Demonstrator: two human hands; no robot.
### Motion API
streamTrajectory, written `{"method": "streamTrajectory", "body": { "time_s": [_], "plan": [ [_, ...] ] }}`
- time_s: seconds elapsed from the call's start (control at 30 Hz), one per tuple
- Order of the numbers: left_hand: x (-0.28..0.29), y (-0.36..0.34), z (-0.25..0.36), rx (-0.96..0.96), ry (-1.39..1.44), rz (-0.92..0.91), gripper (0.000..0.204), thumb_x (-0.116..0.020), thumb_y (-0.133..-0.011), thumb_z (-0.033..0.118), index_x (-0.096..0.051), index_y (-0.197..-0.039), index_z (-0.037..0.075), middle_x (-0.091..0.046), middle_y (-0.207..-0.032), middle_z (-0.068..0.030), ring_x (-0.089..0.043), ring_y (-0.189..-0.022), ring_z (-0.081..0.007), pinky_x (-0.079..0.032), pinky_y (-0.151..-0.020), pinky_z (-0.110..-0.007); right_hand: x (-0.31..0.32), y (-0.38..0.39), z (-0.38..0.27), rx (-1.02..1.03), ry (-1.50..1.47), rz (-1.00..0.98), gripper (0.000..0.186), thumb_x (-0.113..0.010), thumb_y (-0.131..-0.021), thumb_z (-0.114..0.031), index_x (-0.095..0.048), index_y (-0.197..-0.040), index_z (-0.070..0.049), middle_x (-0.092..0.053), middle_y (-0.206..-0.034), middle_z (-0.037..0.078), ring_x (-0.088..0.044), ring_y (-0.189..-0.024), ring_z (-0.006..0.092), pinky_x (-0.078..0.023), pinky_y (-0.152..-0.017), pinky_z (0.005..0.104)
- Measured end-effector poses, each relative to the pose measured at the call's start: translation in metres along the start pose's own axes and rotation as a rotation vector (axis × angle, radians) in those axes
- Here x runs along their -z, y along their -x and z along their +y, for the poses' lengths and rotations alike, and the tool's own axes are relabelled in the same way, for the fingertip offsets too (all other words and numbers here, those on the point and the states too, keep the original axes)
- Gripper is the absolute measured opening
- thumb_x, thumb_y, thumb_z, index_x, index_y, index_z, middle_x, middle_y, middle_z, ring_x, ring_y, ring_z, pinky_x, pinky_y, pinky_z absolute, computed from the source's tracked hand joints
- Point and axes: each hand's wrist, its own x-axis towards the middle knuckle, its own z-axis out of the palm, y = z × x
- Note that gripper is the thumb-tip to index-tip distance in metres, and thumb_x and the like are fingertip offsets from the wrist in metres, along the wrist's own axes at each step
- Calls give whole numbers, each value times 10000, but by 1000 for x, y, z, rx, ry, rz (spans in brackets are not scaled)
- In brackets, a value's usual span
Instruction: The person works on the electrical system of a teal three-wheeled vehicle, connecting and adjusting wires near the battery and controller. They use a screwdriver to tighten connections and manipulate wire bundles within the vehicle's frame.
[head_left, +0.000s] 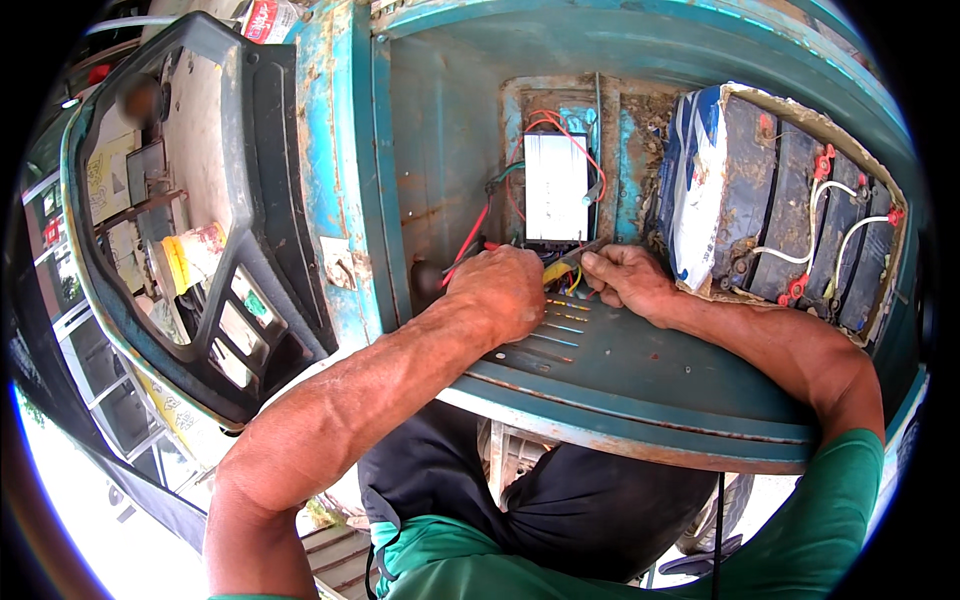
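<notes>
both hands (500, 290) (622, 277) at wires (560, 272) below white rectangular box (556, 188)

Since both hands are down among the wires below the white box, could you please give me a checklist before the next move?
1. Left hand on the wire bundle: ok.
2. Right hand pinching a wire end: ok, though the tip is hidden.
3. White controller box seated in its recess: ok.
4. Battery pack cables attached: ok.
5. Power off: cannot tell.
</notes>
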Motion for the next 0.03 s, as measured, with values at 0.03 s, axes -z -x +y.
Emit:
{"method": "streamTrajectory", "body": {
  "time_s": [0.03],
  "plan": [
    [0, 0, 0, 1, -1, 0, 328, -677, -925, 301, -719, -1163, 80, -715, -1115, -180, -665, -1097, -348, -515, -949, -460, 0, 0, 0, -1, 1, -1, 338, -591, -1033, -366, -578, -907, -52, -561, -820, 14, -486, -635, 72, -405, -535, 238]
  ]
}}
